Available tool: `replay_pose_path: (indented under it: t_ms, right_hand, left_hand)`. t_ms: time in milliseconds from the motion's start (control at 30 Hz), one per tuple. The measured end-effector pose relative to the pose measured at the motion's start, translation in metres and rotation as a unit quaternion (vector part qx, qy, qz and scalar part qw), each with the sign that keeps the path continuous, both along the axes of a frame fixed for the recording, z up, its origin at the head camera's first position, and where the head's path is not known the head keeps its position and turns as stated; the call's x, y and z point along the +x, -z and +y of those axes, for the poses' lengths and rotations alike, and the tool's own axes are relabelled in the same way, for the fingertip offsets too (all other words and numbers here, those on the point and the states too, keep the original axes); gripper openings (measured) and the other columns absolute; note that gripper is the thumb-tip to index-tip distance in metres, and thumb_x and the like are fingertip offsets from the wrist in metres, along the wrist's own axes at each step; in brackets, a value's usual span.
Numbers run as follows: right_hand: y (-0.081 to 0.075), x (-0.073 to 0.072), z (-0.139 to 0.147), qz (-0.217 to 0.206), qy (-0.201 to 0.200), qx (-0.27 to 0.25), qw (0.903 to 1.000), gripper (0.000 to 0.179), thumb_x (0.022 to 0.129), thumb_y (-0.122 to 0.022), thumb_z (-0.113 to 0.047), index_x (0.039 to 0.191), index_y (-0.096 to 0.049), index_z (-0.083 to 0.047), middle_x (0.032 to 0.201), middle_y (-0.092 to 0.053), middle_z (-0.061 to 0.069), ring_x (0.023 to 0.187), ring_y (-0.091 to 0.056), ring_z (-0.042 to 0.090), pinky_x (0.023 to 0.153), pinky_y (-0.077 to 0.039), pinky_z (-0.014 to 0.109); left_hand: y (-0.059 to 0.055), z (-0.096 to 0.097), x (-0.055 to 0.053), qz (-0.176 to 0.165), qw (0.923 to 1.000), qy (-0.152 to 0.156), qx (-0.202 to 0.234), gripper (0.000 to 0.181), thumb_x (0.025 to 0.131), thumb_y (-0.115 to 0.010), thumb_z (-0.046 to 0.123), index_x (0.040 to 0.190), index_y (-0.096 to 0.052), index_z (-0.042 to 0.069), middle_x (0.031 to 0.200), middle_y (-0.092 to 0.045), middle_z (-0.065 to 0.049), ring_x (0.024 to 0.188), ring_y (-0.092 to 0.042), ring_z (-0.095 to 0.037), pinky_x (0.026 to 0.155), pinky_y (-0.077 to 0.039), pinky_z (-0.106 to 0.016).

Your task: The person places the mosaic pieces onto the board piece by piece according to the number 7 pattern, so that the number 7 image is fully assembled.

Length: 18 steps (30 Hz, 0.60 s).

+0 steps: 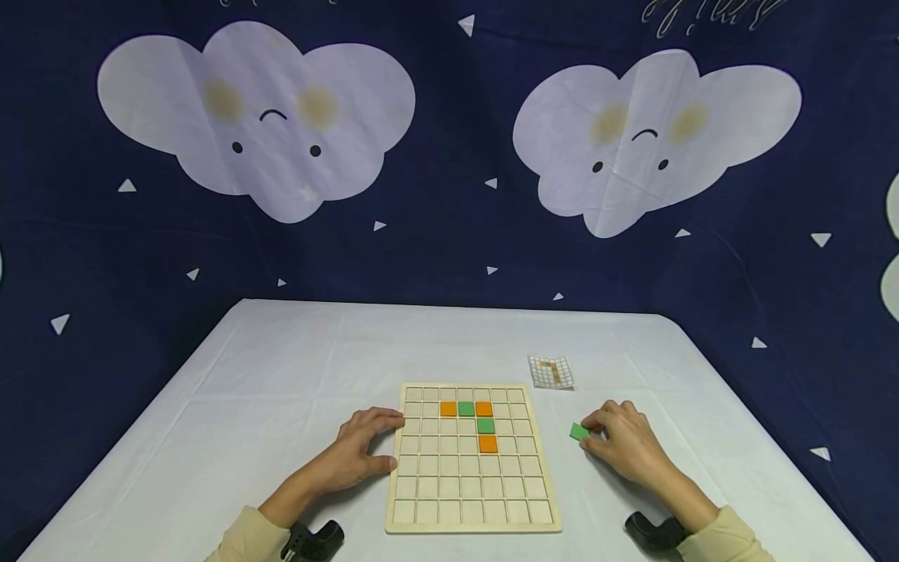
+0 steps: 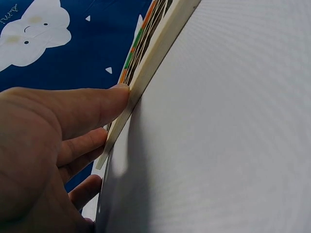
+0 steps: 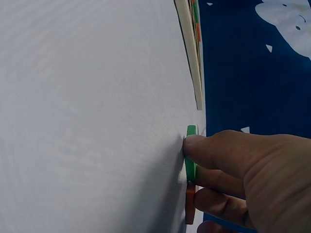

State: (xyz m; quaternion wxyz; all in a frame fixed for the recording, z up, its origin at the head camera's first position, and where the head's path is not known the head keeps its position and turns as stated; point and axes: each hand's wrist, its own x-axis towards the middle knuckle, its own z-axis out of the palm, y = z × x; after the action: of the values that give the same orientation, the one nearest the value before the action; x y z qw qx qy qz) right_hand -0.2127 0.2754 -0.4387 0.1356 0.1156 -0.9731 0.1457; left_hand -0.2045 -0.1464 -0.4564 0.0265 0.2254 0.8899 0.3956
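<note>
A pale wooden grid board (image 1: 449,511) lies on the table with orange and green square tiles in some of its cells. Along its left edge rests my left hand (image 1: 351,453), fingers extended, thumb (image 2: 104,104) touching the side in the left wrist view. To the right of the board, my right hand (image 1: 625,441) pinches a green tile (image 1: 578,432) between thumb and fingers, low over the cloth. An orange tile (image 3: 190,206) shows beside the green one in the right wrist view, close to the fingertips; the hand covers it in the head view.
A small printed card (image 1: 551,372) with a coloured grid pattern lies beyond the board's right corner. White cloth (image 1: 281,375) covers the table, and a dark blue curtain (image 1: 449,156) with clouds hangs behind it. Black wrist devices (image 1: 656,533) sit at both wrists.
</note>
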Motion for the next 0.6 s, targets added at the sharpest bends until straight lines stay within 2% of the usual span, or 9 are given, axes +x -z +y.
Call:
replay_pose_path:
  t_ms: [367,600]
  right_hand:
    - [-0.0015,-0.0005,-0.0024,0.001,-0.004,-0.025,0.9997,0.018,0.071,-0.077,-0.017,0.088,-0.072,-0.012,0.078,-0.056,-0.005,0.076,-0.042,0.012,0.069,-0.031,0.03]
    - [-0.0049,0.0001,-0.0085,0.022,-0.017,-0.043,0.9987,0.02,0.07,-0.077,-0.018,0.088,-0.072,-0.013,0.076,-0.055,-0.006,0.076,-0.04,0.01,0.071,-0.029,0.029]
  left_hand:
    - [-0.0006,-0.0003,0.0002,0.0,1.0,0.0,0.004,0.054,0.077,-0.074,0.018,0.127,-0.056,0.008,0.137,-0.048,-0.007,0.13,-0.034,-0.033,0.106,-0.015,-0.061]
    - [-0.0011,-0.0008,-0.0007,-0.002,1.0,0.004,0.004,0.054,0.078,-0.073,0.018,0.128,-0.056,0.007,0.138,-0.048,-0.007,0.131,-0.033,-0.033,0.106,-0.014,-0.061]
